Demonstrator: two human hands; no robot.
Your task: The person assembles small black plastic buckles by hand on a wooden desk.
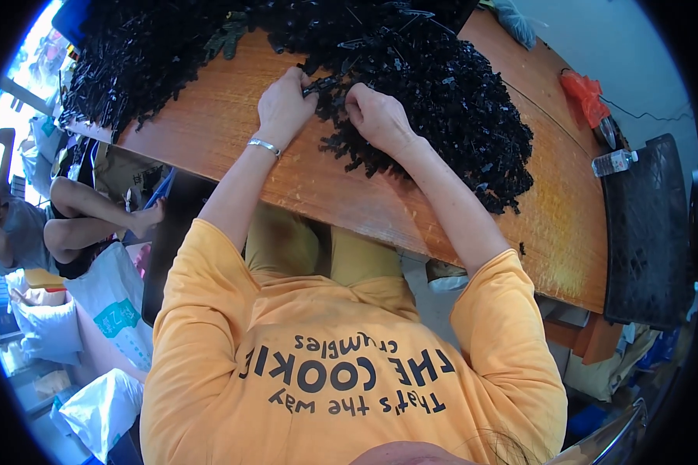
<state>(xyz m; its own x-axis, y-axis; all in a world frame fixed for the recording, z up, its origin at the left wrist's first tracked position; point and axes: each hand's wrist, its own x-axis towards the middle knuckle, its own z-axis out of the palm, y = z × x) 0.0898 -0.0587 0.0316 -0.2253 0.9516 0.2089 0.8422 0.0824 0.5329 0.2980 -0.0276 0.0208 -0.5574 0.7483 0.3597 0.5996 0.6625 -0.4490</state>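
My left hand (285,105), with a silver bracelet at the wrist, is over the wooden table (233,128). Its thumb and fingers are closed on a small black plastic part (316,87), which juts toward the other hand. Just across from it, my right hand (381,120) is at the edge of a large heap of small black plastic parts (457,116). Its fingers are curled together, and what they pinch, if anything, is hidden. A narrow gap separates the two hands, with loose black parts below it.
Another black heap (132,70) covers the table's left side, a dark glove (226,37) beside it. At the right are a red plastic bag (585,97), a clear bottle (614,163) and a black crate (647,232). A person's bare legs (93,209) and white sacks (108,298) are at the left.
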